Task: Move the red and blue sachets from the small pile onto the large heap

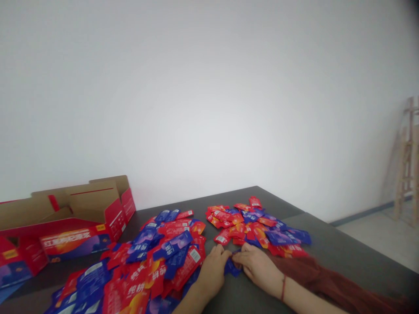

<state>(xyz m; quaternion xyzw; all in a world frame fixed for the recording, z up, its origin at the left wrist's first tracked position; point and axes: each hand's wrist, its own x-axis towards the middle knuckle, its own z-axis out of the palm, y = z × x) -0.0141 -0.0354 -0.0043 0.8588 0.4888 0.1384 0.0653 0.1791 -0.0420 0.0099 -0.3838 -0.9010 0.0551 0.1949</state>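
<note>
My left hand (212,271) is closed, its fingers curled on the left edge of a blue sachet (231,267). From the other side my right hand (259,267), with a red string round the wrist, pinches the same sachet at its top right. The fingers cover much of this sachet. To the left of my hands spreads a large heap of red and blue sachets (140,272), which my left hand borders. Just beyond both hands lies a smaller pile of sachets (240,222) in the same colours.
Open red cardboard boxes (81,240) with printed fronts stand at the left on the dark table (347,246). A brown cloth-like thing (322,279) lies beside my right forearm. Behind is a white wall (209,109); a wooden stand (407,161) is at far right.
</note>
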